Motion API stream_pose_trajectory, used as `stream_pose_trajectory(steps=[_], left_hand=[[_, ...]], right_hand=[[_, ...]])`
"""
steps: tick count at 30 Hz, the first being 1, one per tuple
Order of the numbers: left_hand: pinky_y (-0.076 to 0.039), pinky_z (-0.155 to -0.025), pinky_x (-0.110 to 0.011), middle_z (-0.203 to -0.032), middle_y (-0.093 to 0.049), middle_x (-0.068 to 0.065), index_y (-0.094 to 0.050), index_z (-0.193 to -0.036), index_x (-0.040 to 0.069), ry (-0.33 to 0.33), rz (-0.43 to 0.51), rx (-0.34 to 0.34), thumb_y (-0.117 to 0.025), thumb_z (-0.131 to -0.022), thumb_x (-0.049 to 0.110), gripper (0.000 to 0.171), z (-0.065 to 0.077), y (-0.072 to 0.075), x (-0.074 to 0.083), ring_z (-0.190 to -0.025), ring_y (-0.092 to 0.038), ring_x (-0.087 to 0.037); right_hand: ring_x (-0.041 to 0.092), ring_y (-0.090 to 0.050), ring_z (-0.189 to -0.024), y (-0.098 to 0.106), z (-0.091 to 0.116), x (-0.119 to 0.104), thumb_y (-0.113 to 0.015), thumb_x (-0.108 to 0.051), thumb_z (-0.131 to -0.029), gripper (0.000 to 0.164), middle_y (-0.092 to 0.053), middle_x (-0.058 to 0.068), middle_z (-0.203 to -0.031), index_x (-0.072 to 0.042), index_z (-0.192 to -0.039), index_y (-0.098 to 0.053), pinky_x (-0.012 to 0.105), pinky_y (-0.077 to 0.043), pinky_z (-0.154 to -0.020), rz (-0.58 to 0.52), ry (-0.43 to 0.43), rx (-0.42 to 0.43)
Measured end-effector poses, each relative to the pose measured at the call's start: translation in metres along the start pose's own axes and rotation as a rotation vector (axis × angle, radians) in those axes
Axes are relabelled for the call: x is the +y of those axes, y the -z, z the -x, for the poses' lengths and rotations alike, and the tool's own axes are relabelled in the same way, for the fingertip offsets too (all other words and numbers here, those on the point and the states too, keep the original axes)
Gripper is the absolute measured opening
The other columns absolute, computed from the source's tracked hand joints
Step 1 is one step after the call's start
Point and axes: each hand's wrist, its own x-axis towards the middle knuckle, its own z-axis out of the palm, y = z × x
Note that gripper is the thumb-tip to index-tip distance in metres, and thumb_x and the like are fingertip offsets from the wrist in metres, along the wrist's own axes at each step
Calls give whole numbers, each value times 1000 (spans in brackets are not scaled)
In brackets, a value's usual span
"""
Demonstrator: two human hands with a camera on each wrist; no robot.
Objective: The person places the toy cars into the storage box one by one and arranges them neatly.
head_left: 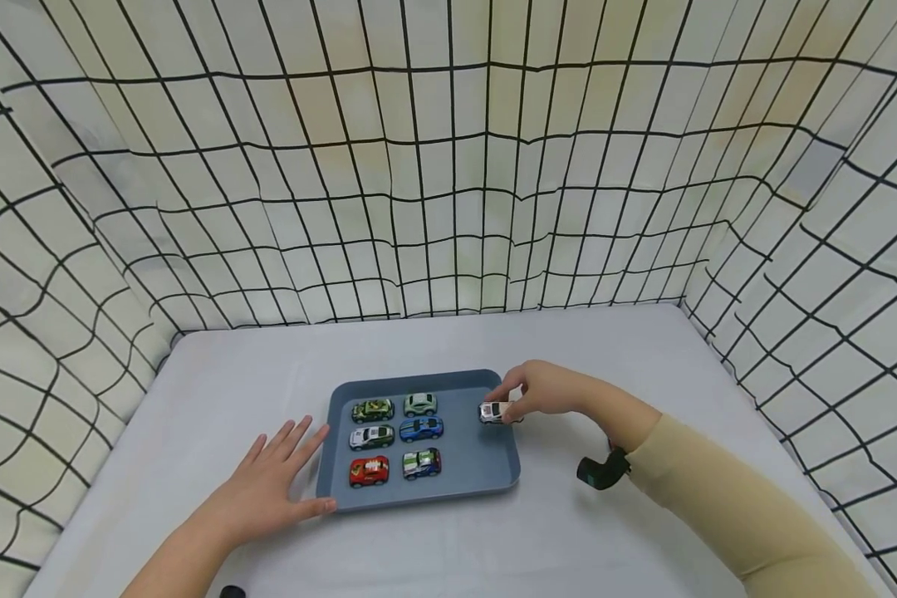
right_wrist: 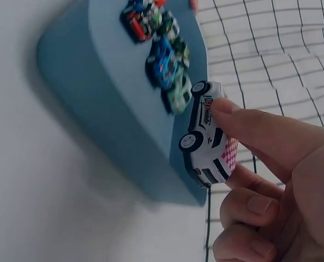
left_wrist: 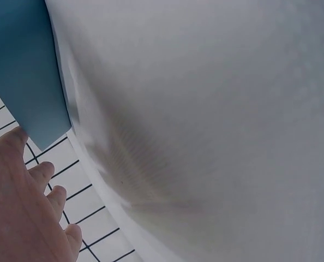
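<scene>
My right hand [head_left: 549, 389] pinches a white toy car [right_wrist: 208, 134] between thumb and fingers, over the right end of the blue-grey tray [head_left: 467, 477]. Pink checks and black lettering mark this car in the right wrist view. Several toy cars sit in two columns on the tray's left half: camouflage [head_left: 373, 409], pale green [head_left: 420, 404], white and dark green [head_left: 371, 437], blue [head_left: 422, 428], red [head_left: 370, 471] and a multicoloured one [head_left: 422, 463]. With fingers spread, my left hand [head_left: 269, 490] lies at the tray's left side, its thumb at the front left corner.
A white cloth covers the table [head_left: 568, 540]. Black grid netting [head_left: 448, 199] over pale sheets rises at the back and both sides. A black strap-like piece [head_left: 604, 470] shows by the right forearm, and a small dark object [head_left: 232, 591] at the bottom edge.
</scene>
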Motion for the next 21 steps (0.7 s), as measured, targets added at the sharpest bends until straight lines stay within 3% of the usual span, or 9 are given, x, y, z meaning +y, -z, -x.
stream_pose_trajectory(steps=[6, 11, 21], left_hand=[[-15, -114, -68, -160, -28, -19, -35, -155, 17, 0, -9, 6, -59, -72, 84, 110, 0, -1, -1, -145, -22, -45], [-15, -114, -68, -160, -27, -19, -34, -156, 17, -5, -3, 6, -58, -72, 84, 110, 1, -2, -1, -146, -22, -45], [-15, -114, -68, -160, -27, -19, -35, -155, 18, -6, -19, 9, -57, -71, 85, 111, 0, -2, -1, -146, -22, -45]], right_hand=[[17, -56, -89, -11, -10, -21, -81, -23, -84, 30, -64, -9, -95, -28, -113, -77, 31, -50, -73, 6, 28, -3], [17, -58, -89, -22, -13, -25, -80, -21, -84, 31, -64, -9, -94, -27, -114, -76, 31, -50, -72, 8, 32, -16], [9, -55, -86, -44, -12, -31, -82, -21, -82, 29, -64, -11, -91, -25, -110, -78, 29, -49, -75, 145, 8, -49]])
